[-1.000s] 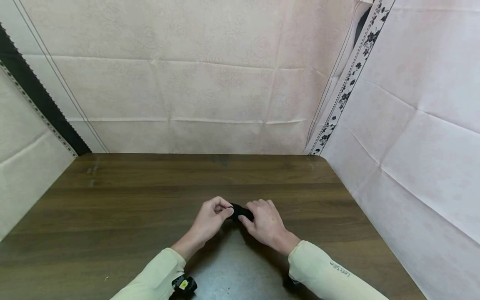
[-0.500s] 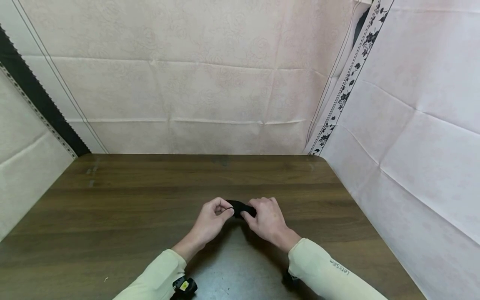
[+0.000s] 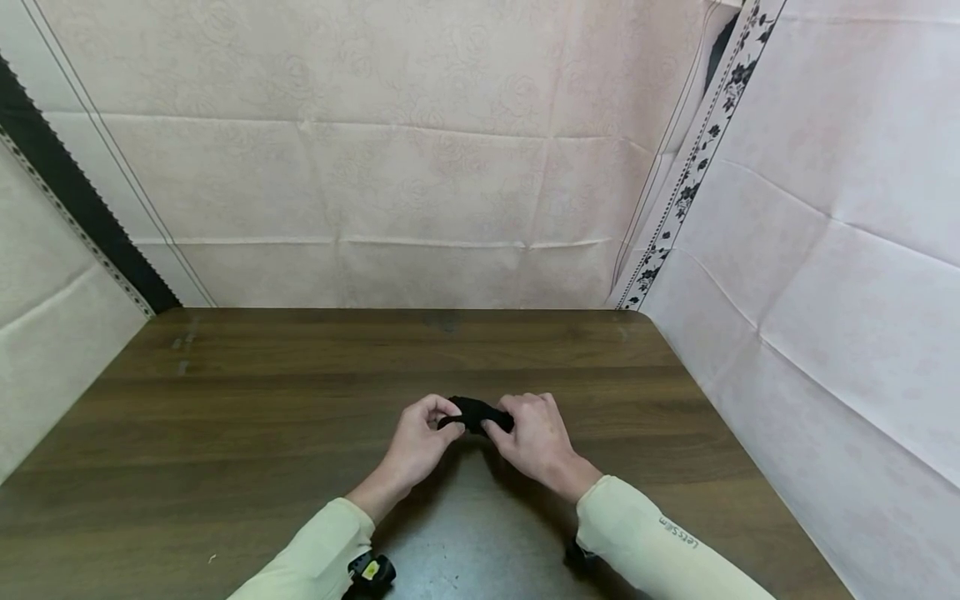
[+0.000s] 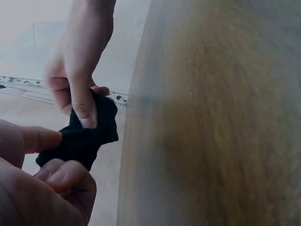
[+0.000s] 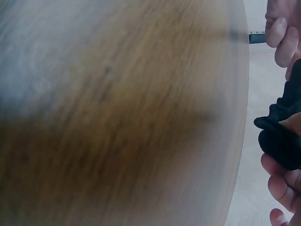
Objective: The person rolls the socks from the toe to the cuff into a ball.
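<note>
A small bundle of soft black cloth (image 3: 474, 414) is held above the table between both hands. It looks folded, and its exact kind cannot be made out. The left hand (image 3: 417, 433) pinches its left end between thumb and fingers, where the edge forms a small loop. At the other end, the right hand (image 3: 534, 442) grips it, thumb on the near side. In the left wrist view the right thumb presses into a fold of the black cloth (image 4: 80, 141). Rounded folds of the black cloth (image 5: 282, 146) bulge beside the fingers in the right wrist view.
The brown wooden table (image 3: 300, 367) spreads beneath both hands. Pale patterned cloth (image 3: 450, 192) hangs behind it, and more white cloth (image 3: 840, 250) runs along the right side. A black wrist device (image 3: 371, 572) sits at the left sleeve.
The black cloth has been drawn out wider between the hands, and a loop now shows at the left fingers. The right hand has shifted slightly to the right; the left has barely moved.
</note>
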`<state>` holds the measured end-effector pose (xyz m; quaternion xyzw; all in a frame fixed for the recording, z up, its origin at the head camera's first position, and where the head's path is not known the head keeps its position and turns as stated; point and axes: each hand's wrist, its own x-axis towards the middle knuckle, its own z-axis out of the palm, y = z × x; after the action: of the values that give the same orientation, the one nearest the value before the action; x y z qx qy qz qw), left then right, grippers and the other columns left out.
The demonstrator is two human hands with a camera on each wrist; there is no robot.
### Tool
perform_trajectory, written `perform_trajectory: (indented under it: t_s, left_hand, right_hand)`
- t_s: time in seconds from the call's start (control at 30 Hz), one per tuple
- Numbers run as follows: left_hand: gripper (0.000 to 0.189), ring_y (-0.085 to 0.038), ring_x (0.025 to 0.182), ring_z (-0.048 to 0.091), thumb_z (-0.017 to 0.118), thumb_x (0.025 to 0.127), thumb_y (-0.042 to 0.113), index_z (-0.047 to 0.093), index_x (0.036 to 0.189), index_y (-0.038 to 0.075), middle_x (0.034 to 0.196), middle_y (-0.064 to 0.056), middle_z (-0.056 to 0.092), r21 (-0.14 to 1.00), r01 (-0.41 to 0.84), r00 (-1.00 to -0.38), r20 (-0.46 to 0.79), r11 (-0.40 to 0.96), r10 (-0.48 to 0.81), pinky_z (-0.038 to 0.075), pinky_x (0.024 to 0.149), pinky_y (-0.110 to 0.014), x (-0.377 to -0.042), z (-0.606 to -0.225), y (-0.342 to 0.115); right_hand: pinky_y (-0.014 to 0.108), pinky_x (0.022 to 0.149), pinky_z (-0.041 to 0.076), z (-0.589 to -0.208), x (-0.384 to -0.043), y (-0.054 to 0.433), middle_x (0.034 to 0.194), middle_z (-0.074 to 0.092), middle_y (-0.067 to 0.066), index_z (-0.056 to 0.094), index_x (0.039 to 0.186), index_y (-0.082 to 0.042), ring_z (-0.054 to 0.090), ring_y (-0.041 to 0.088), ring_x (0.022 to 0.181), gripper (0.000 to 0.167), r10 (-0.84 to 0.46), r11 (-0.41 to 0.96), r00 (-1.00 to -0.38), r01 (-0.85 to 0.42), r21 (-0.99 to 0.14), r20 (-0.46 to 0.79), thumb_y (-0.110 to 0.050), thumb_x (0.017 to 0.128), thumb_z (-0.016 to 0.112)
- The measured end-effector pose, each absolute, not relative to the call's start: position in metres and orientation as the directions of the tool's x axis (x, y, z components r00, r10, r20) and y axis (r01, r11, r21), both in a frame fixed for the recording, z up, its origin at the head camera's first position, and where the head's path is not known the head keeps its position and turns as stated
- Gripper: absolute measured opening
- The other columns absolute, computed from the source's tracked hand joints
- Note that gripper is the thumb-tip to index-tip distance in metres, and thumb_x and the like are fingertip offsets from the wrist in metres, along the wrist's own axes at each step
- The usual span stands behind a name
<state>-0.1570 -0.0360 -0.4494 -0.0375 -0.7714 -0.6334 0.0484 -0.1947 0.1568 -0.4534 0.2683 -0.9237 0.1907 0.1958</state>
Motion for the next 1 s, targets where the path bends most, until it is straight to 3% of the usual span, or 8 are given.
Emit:
perform_trajectory:
  t_s: [0.2, 0.37, 0.53, 0.63, 0.83, 1.0]
  left_hand:
    - [0.011, -0.019, 0.081, 0.053, 0.069, 0.091, 0.002, 0.06, 0.096, 0.005, 0.075, -0.006, 0.061, 0.975, 0.106, -0.992, 0.116, 0.194, -0.04, 0.042, 0.074, -0.033, -0.158, -0.45, -0.035]
    - [0.012, -0.017, 0.068, 0.048, 0.068, 0.094, 0.005, 0.057, 0.099, 0.003, 0.074, -0.008, 0.058, 0.985, 0.072, -0.995, 0.083, 0.159, -0.061, 0.04, 0.064, -0.029, -0.158, -0.451, -0.035]
    - [0.018, -0.012, 0.051, 0.036, 0.065, 0.098, 0.013, 0.052, 0.108, 0.005, 0.076, -0.009, 0.056, 0.996, -0.04, -0.998, -0.036, 0.083, -0.051, 0.033, 0.049, -0.026, -0.159, -0.452, -0.038]
    - [0.028, -0.009, 0.049, 0.032, 0.063, 0.101, 0.018, 0.048, 0.119, 0.005, 0.086, -0.008, 0.057, 0.993, -0.121, -0.992, -0.121, 0.0, -0.022, 0.03, 0.045, -0.024, -0.16, -0.452, -0.039]
    - [0.049, -0.009, 0.051, 0.026, 0.061, 0.103, 0.027, 0.041, 0.14, 0.002, 0.125, -0.016, 0.059, 0.967, -0.235, -0.972, -0.23, -0.103, 0.053, 0.03, 0.049, -0.024, -0.162, -0.452, -0.044]
    - [0.057, -0.01, 0.051, 0.023, 0.059, 0.104, 0.028, 0.038, 0.148, 0.0, 0.131, -0.017, 0.058, 0.952, -0.27, -0.961, -0.256, -0.145, 0.107, 0.028, 0.049, -0.024, -0.162, -0.45, -0.047]
  right_hand:
    - [0.036, 0.077, 0.044, -0.453, -0.195, 0.155, 0.064, 0.058, -0.011, 0.063, 0.075, -0.019, 0.05, 0.01, 0.059, 0.022, -0.418, 0.772, -0.757, -0.588, -0.242, 0.502, -0.028, 0.086, 0.079]
    - [0.035, 0.076, 0.044, -0.453, -0.196, 0.154, 0.064, 0.059, -0.01, 0.063, 0.074, -0.019, 0.049, 0.009, 0.059, 0.022, -0.417, 0.764, -0.748, -0.597, -0.247, 0.517, -0.027, 0.086, 0.08]
    - [0.036, 0.078, 0.045, -0.454, -0.195, 0.154, 0.065, 0.06, -0.01, 0.064, 0.075, -0.018, 0.05, 0.008, 0.059, 0.021, -0.411, 0.754, -0.745, -0.601, -0.264, 0.525, -0.026, 0.086, 0.08]
    - [0.038, 0.079, 0.045, -0.455, -0.195, 0.155, 0.066, 0.061, -0.01, 0.065, 0.075, -0.018, 0.05, 0.008, 0.059, 0.02, -0.403, 0.747, -0.738, -0.607, -0.272, 0.541, -0.025, 0.086, 0.081]
    - [0.04, 0.08, 0.046, -0.456, -0.195, 0.156, 0.067, 0.063, -0.007, 0.065, 0.077, -0.018, 0.05, 0.008, 0.061, 0.019, -0.399, 0.727, -0.72, -0.626, -0.282, 0.568, -0.023, 0.086, 0.081]
    - [0.041, 0.081, 0.046, -0.457, -0.195, 0.157, 0.067, 0.062, -0.007, 0.065, 0.076, -0.018, 0.05, 0.008, 0.061, 0.019, -0.396, 0.707, -0.714, -0.638, -0.305, 0.576, -0.022, 0.086, 0.081]
